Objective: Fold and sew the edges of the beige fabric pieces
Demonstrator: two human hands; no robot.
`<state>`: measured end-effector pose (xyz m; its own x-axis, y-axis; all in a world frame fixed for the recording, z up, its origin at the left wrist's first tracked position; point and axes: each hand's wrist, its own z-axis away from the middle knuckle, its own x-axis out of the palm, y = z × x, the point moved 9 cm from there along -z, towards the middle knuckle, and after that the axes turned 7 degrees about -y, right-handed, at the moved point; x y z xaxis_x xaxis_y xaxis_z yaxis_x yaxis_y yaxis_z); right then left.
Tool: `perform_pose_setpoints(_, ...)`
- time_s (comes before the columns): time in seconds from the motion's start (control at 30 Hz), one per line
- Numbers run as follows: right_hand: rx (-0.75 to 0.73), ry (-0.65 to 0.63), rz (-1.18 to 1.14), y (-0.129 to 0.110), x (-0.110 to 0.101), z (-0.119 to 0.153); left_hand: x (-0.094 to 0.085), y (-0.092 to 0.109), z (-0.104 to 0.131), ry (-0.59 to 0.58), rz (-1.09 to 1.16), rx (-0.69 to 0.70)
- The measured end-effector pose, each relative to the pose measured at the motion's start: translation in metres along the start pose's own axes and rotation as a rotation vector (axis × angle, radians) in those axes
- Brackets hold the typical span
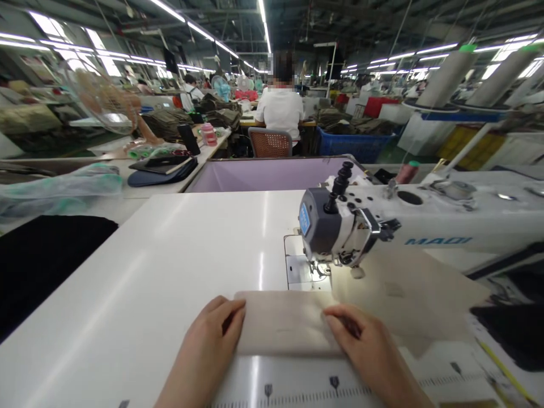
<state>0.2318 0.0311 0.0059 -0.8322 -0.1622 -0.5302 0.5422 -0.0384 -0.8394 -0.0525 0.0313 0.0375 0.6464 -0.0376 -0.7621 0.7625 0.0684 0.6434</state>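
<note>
A folded beige cloth piece (284,326) lies on the white table (204,243), just in front of the sewing machine's needle area (318,272). My left hand (212,334) pinches its left edge between thumb and fingers. At its right edge, my right hand (365,340) is closed in a pinch on the same piece. More beige cloth (408,289) spreads under the machine arm, to the right of the needle. The far edge of the folded piece sits close to the metal needle plate (297,269).
The white machine arm (446,218) spans the right side. Black fabric (46,260) lies at the left, and dark folded items (164,170) sit on the side table. A lilac-lined bin (263,175) is beyond the table. Someone in a white shirt (280,110) sits ahead.
</note>
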Motion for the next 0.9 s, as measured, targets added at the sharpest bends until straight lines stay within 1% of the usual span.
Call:
perform_pose_setpoints(0.23, 0.042, -0.035, -0.012, -0.001, 0.001, -0.002, 0.001, -0.002, -0.001, -0.009, -0.026, 0.037)
perform_pose_setpoints(0.4, 0.055, -0.029, -0.019, -0.002, 0.0, -0.001, 0.004, -0.008, 0.001, -0.033, -0.048, 0.05)
perform_pose_setpoints(0.47, 0.065, -0.049, -0.023, -0.001, 0.001, -0.002, 0.005, -0.01, 0.001, -0.042, -0.061, 0.057)
perform_pose_setpoints(0.57, 0.081, -0.098, -0.016, -0.001, 0.005, -0.004, 0.008, -0.008, 0.002, -0.053, -0.113, 0.067)
perform_pose_setpoints(0.63, 0.092, -0.12, 0.006, -0.002, 0.005, -0.006, 0.007, -0.004, 0.004, -0.015, -0.201, 0.085)
perform_pose_setpoints(0.7, 0.106, -0.135, 0.063, -0.003, 0.005, -0.007, 0.001, 0.007, 0.006, 0.087, -0.335, 0.171)
perform_pose_setpoints(0.73, 0.105, -0.147, 0.105, -0.005, 0.004, -0.007, 0.0, 0.015, 0.009, 0.134, -0.409, 0.252)
perform_pose_setpoints(0.77, 0.094, -0.16, 0.158, -0.007, 0.003, -0.007, 0.001, 0.023, 0.012, 0.157, -0.474, 0.353)
perform_pose_setpoints(0.8, 0.071, -0.172, 0.222, -0.01, 0.002, -0.007, 0.005, 0.031, 0.014, 0.142, -0.525, 0.46)
perform_pose_setpoints(0.83, 0.036, -0.182, 0.297, -0.014, 0.001, -0.007, 0.01, 0.036, 0.017, 0.094, -0.564, 0.549)
perform_pose_setpoints(0.87, -0.012, -0.188, 0.378, -0.018, 0.0, -0.006, 0.016, 0.039, 0.018, 0.027, -0.596, 0.607)
perform_pose_setpoints(0.9, -0.071, -0.192, 0.46, -0.022, 0.0, -0.004, 0.022, 0.042, 0.018, -0.043, -0.626, 0.632)
